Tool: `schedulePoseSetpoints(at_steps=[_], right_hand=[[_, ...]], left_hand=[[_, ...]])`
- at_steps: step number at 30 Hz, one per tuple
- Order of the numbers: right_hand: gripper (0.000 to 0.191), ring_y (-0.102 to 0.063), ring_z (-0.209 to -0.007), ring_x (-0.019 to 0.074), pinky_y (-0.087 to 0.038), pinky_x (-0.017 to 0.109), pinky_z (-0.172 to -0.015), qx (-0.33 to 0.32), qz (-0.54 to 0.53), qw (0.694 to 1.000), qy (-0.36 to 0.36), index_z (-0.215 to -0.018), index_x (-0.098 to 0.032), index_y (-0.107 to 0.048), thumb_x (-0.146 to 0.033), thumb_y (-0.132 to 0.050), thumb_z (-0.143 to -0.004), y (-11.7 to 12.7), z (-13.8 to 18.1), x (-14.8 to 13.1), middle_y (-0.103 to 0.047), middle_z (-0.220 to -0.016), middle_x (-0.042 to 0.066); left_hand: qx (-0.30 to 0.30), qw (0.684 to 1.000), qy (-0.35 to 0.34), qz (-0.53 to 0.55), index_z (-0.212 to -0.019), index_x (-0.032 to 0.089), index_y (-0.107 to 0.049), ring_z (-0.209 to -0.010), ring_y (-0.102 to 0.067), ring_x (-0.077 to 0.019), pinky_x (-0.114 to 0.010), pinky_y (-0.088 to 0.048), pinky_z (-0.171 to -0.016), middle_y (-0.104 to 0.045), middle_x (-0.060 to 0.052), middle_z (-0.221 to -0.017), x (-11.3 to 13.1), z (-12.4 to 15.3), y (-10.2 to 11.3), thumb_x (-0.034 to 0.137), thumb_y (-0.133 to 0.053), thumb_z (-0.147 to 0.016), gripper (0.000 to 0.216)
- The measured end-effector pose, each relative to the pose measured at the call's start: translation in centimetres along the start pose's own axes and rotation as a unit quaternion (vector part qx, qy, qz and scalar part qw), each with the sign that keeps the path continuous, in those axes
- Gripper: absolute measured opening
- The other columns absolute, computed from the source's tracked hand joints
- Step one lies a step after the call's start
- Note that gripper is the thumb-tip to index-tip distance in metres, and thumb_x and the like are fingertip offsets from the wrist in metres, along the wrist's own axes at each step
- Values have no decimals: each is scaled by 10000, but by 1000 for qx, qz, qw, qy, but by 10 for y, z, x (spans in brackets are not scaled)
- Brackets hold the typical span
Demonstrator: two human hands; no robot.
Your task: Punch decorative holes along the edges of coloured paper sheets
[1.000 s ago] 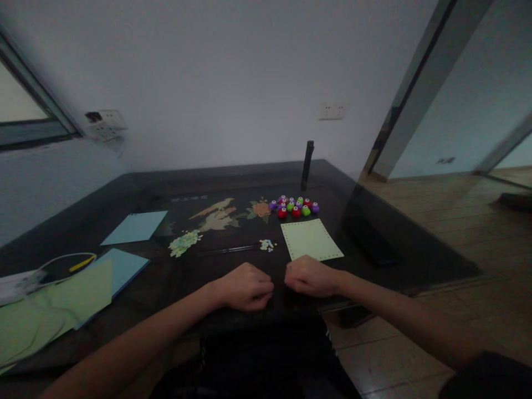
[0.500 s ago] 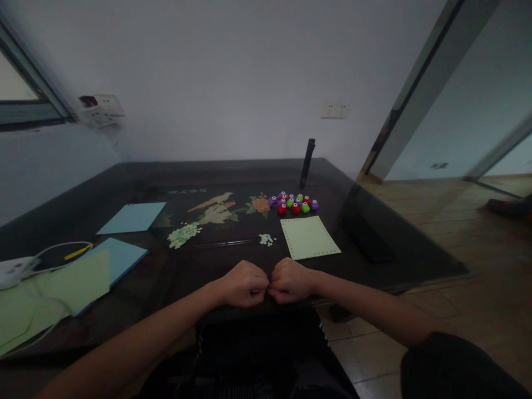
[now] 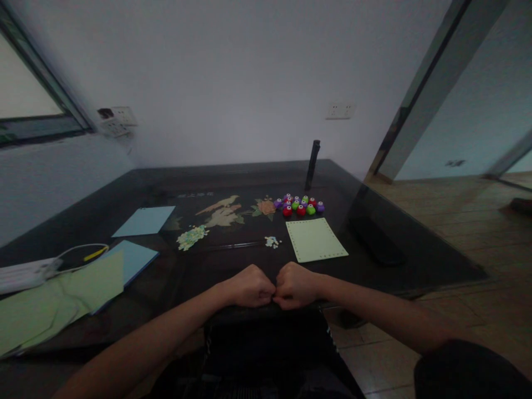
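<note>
At the front edge of the black table (image 3: 233,260), my left hand (image 3: 250,285) and my right hand (image 3: 296,285) are closed and meet at the fingertips. Whatever they may hold between the curled fingers is hidden. Just beyond my right hand lies a pale green sheet of paper (image 3: 316,239) with small marks along its edges. A small pile of tiny pale pieces (image 3: 272,241) is left of that sheet, and a larger pile of similar pieces (image 3: 192,237) lies farther left. Behind the sheet, several red, purple and green eyeball-like pieces (image 3: 300,205) are clustered.
Blue sheets (image 3: 145,220), green sheets (image 3: 100,274) and a white power strip with a cable (image 3: 27,275) occupy the left side. A black upright stick (image 3: 312,165) stands at the back. Right of the marked sheet lies a dark elongated object (image 3: 377,241).
The whole view has shifted slightly, so the table and its things appear a little farther right. Both hands stay closed and together at the table edge.
</note>
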State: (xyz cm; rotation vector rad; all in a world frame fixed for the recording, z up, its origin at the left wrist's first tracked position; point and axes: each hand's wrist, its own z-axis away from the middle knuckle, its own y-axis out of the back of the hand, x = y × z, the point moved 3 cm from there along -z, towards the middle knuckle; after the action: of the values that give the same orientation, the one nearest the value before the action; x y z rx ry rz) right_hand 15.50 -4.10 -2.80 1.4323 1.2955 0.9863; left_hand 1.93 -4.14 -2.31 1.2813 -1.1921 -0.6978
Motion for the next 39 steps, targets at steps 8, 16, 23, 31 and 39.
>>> schedulePoseSetpoints(at_steps=[8,16,23,31,39], right_hand=[[290,-546,-515,114,-290,260,-510,-5,-11,1000,3,-558,-187,-582,-259,-483,-822,0,0,1,-629,-557,16],[285,-537,-505,115,-288,263,-505,-7,-16,1000,-3,-541,-190,-571,-250,-488,-808,0,0,2,-619,-543,13],[262,-539,-532,121,-292,255,-505,-57,-40,995,-70,-637,-176,-593,-279,-478,-848,11,12,-11,-636,-609,24],[280,-578,-636,150,-391,251,-579,25,-212,853,-475,-710,-215,-613,-414,-483,-859,65,146,-13,-632,-674,19],[119,-600,-716,204,-419,318,-625,178,-113,611,-763,-709,-176,-624,-262,-702,-683,121,325,68,-653,-819,152]], left_hand=[[1,1000,6,19,-503,177,-389,-463,-405,-85,-254,-250,-488,-485,32,-486,-4,2,-4,93,-489,-679,219],[14,1000,6,26,-501,178,-382,-450,-390,-80,-268,-252,-476,-461,46,-480,-2,0,0,96,-502,-683,233],[11,1000,0,1,-515,181,-409,-459,-419,-82,-264,-270,-470,-487,45,-497,0,0,-1,82,-508,-662,204],[20,1000,-3,1,-532,183,-392,-470,-432,-82,-257,-274,-480,-491,46,-502,-2,1,-4,68,-506,-651,200],[13,1000,11,5,-539,184,-381,-481,-435,-85,-248,-271,-493,-469,43,-496,0,1,-1,64,-493,-651,199]])
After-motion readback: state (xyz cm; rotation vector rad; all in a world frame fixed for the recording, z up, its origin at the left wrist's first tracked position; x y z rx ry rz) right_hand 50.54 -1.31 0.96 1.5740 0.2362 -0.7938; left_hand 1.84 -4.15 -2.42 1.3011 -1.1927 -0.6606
